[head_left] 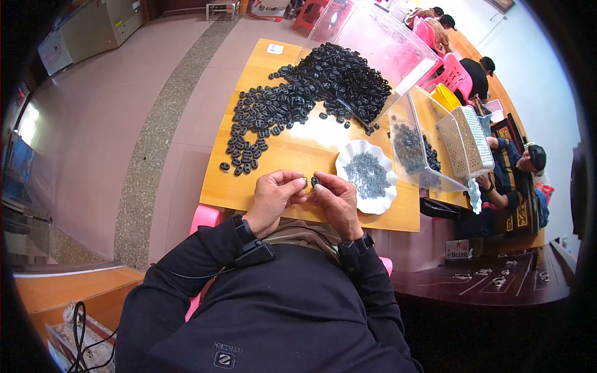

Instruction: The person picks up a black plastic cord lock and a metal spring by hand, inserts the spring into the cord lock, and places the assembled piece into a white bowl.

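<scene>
Close to the near edge of the wooden table (286, 158), my two hands meet fingertip to fingertip. My right hand (337, 202) pinches a small black oval piece with holes (314, 181). Thumb and forefinger of my left hand (277, 198) are pressed together right beside it, on a tiny part too small to name. Just right of my right hand lies a white scalloped plate (378, 204), holding many small grey parts. Beyond my hands, a large heap of similar black oval pieces (345, 78) spreads leftward, thinning into loose ones.
A big clear plastic box (407, 53) rests tipped behind the heap. At the right stands a clear bin (410, 115) with more black pieces, beside a white perforated basket (469, 140). A co-worker (513, 177) sits at the far right; other people sit farther back near pink chairs (457, 78).
</scene>
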Tool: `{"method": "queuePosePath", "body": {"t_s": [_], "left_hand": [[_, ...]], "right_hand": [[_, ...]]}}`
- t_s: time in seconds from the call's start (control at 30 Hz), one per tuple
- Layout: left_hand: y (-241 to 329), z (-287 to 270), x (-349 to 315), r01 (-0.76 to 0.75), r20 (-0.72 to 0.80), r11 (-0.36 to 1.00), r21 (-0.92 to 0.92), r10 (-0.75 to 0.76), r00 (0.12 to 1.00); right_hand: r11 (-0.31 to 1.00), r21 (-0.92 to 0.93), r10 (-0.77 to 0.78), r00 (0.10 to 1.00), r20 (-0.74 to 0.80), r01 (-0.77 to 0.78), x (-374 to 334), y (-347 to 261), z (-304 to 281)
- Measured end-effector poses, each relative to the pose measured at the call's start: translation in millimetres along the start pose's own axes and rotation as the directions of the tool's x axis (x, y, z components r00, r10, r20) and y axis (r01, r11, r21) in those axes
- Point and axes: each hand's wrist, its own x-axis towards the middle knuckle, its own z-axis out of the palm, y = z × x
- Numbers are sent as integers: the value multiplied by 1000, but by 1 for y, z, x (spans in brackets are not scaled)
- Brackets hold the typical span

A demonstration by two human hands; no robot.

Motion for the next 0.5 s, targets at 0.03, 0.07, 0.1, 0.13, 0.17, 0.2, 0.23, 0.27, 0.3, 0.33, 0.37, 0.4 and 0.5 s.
{"method": "queuePosePath", "body": {"t_s": [0.03,0.07,0.1,0.13,0.17,0.2,0.23,0.27,0.3,0.33,0.37,0.4,0.5], "left_hand": [[0,0,0,0,2,1000,-1,0,1000],[0,0,0,0,2,1000,-1,0,1000],[0,0,0,0,2,1000,-1,0,1000],[0,0,0,1,2,1000,-1,-1,1000],[0,0,0,0,2,1000,-1,0,1000],[0,0,0,0,8,1000,2,0,1000],[0,0,0,0,13,1000,5,0,1000],[0,-1,0,0,13,1000,5,0,1000],[-1,-1,1,-2,14,1000,6,1,1000],[-1,-1,1,-3,15,1000,7,3,1000],[0,-1,0,-3,15,1000,7,3,1000],[1,0,0,-1,15,1000,3,1,1000],[1,1,0,3,12,1000,3,-3,1000]], "right_hand": [[1000,-12,-5,1000,0,5,0,0,0],[1000,-24,-11,1000,0,11,0,0,0],[1000,-24,-11,1000,0,11,0,0,1],[1000,-17,-15,1000,-3,15,0,0,2],[1000,-9,-18,1000,-5,18,0,0,2],[1000,-9,-18,1000,-5,18,0,0,2],[1000,0,-18,1000,-5,18,0,1,2],[1000,10,-18,1000,-5,18,0,2,2],[1000,10,-18,1000,-5,18,0,1,2],[1000,13,-13,1000,-7,13,0,1,3],[1000,17,-8,1000,-9,9,0,0,3],[1000,17,-8,1000,-9,9,1,1,2],[1000,17,-20,1000,13,20,0,0,0]]}}
